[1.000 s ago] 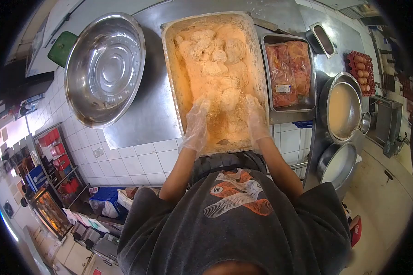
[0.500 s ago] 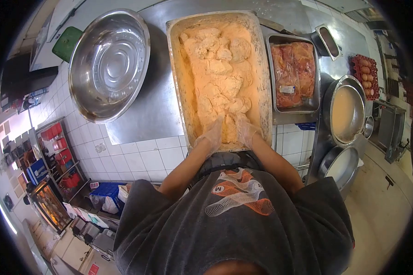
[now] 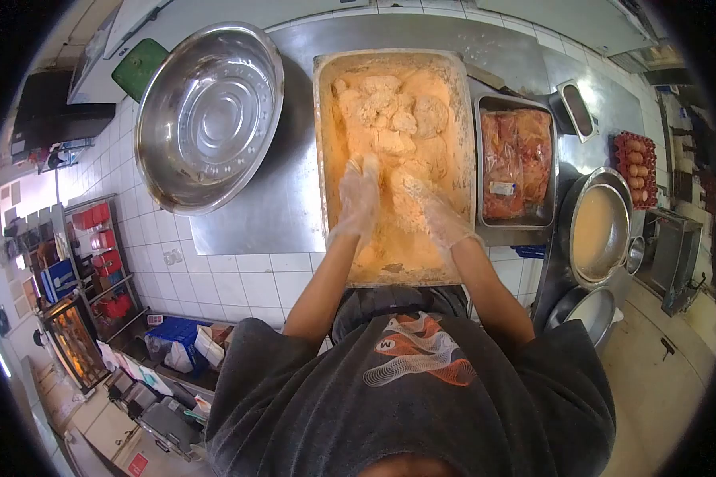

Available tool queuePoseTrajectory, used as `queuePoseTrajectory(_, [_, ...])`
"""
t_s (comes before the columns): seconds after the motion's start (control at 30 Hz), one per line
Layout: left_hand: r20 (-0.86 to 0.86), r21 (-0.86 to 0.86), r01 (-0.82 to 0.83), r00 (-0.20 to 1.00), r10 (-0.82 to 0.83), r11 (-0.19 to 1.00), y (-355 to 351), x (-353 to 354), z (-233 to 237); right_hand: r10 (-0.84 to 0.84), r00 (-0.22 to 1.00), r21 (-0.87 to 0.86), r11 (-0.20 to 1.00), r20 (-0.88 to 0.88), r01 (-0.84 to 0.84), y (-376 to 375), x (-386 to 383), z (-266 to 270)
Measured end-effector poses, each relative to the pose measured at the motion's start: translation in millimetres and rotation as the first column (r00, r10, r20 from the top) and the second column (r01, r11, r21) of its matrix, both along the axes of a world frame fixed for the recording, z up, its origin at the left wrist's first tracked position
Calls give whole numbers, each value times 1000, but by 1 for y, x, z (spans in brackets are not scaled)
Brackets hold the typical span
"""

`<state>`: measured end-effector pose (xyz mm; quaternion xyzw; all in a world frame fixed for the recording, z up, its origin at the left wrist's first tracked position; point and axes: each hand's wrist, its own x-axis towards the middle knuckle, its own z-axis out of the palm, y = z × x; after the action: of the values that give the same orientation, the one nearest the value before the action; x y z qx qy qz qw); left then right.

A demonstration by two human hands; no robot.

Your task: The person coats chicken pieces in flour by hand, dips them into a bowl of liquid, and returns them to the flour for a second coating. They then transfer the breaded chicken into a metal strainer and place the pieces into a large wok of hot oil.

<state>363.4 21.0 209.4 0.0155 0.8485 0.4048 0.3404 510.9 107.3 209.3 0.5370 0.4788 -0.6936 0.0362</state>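
A deep metal tray (image 3: 323,95) holds orange-tinted flour (image 3: 410,254) and several coated chicken pieces (image 3: 394,141), heaped mostly toward its far half. Both hands wear clear plastic gloves. My left hand (image 3: 359,199) is over the tray's left side, fingers stretched forward and dusted with flour, beside the chicken pieces. On the right, my right hand (image 3: 441,219) reaches in among the coated pieces near the middle. Its fingertips are caked or covered with flour, so whether they grip a piece does not show.
A large steel basin (image 3: 215,119) stands left of the tray. To the right are a pan of bagged raw meat (image 3: 517,159), a knife (image 3: 489,77), a small metal container (image 3: 577,111), eggs (image 3: 635,171) and a bowl of orange-tan liquid (image 3: 595,226).
Both hands have risen from the flour at the near end and moved forward and apart. The camera view has shifted, and some pieces near the middle have been disturbed.
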Motion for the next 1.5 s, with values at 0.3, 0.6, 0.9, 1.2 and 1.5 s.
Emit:
queuePoseTrajectory(0.3, [-475,21,-179,864,167,984,94,-72,-100,257,928,582,724,270,-370,172,-138,-79])
queuePoseTrajectory(0.6, [108,-55,-162,980,167,985,139,-152,-90,77,991,215,975,-112,-52,204,-192,-133])
queuePoseTrajectory(0.9, [377,149,-6,925,-51,989,132,-136,-74,76,991,36,997,-109,-72,164,-178,-40])
queuePoseTrajectory(1.2, [-230,-180,249,930,-287,952,105,-118,-20,384,864,337,807,324,-485,170,-153,-25])
queuePoseTrajectory(1.5, [-372,-163,184,898,-233,969,46,-60,-17,371,896,676,597,244,-432,197,-150,-58])
